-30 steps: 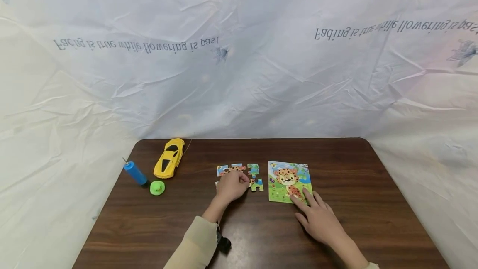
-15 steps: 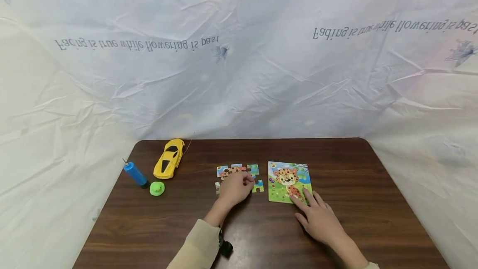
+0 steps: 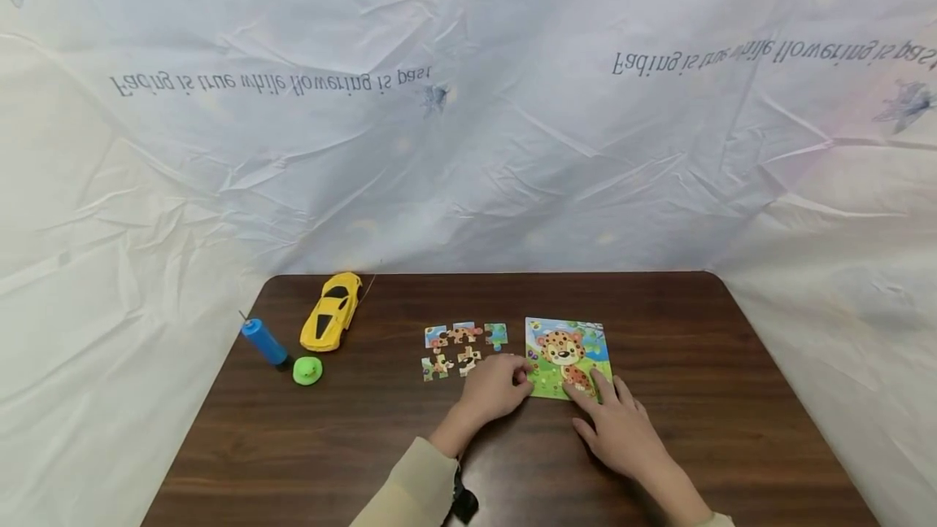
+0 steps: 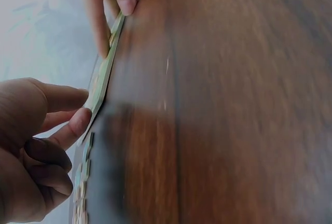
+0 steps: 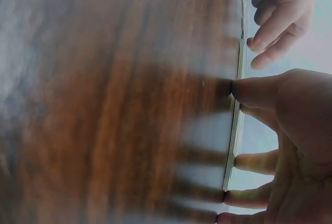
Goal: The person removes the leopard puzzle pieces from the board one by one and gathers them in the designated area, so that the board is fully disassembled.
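Note:
A leopard picture board lies flat on the table. On its lower right part, the fingers of my right hand rest spread and nearly straight, the thumb at the near edge. My left hand is at the board's left edge, thumb and index fingertips close to it. In the left wrist view, the board's edge shows behind those fingertips, and no loose piece is visible between them. Several puzzle pieces lie left of the board in two loose rows, partly joined. My left hand covers the right end of the nearer row.
On the table's left side are a yellow toy car, a green rubber duck and a blue cylinder with a thin tip. The dark wooden table ends at a pale hanging cloth.
My left hand has moved right, from over the puzzle pieces to the board's left edge, uncovering pieces on the left. The right hand has shifted only slightly on the board.

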The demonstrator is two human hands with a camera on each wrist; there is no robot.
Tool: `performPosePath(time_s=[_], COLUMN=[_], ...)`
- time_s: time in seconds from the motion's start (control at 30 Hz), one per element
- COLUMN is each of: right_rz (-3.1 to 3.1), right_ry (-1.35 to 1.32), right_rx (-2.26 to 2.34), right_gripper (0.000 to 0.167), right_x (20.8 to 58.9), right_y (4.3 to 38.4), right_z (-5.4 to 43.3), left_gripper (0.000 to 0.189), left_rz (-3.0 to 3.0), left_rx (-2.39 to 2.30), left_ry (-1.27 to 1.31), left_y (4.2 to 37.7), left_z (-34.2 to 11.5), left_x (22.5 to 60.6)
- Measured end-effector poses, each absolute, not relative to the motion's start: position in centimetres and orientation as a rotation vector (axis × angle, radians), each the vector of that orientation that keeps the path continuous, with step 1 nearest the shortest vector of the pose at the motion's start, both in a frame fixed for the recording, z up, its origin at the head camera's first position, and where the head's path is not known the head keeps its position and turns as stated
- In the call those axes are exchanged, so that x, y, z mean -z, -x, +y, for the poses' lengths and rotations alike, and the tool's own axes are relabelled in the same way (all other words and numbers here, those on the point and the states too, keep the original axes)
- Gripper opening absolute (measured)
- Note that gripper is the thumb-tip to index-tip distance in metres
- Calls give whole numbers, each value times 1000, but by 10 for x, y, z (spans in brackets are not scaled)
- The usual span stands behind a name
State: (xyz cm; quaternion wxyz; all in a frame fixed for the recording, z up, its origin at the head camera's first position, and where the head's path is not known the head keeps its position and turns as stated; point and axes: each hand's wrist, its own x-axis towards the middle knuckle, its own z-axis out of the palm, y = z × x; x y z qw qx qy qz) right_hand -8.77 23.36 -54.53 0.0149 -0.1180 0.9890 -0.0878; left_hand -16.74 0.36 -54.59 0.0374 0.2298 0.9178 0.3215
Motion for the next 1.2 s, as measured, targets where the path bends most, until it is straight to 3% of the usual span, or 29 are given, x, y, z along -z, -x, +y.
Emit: performPosePath(time_s=[0.5, 1.2], right_rz=[3080, 3070], right_ry=[369, 389], right_rx=[261, 278], right_gripper=[54, 53], right_x=[542, 536], right_y=[86, 84], right_z=[234, 232], left_gripper=[33, 21], left_rz=[2815, 2809], left_rx=[-876, -955], left_ry=[-638, -634], left_y=[173, 173], left_z=[18, 20], left_x=[545, 544])
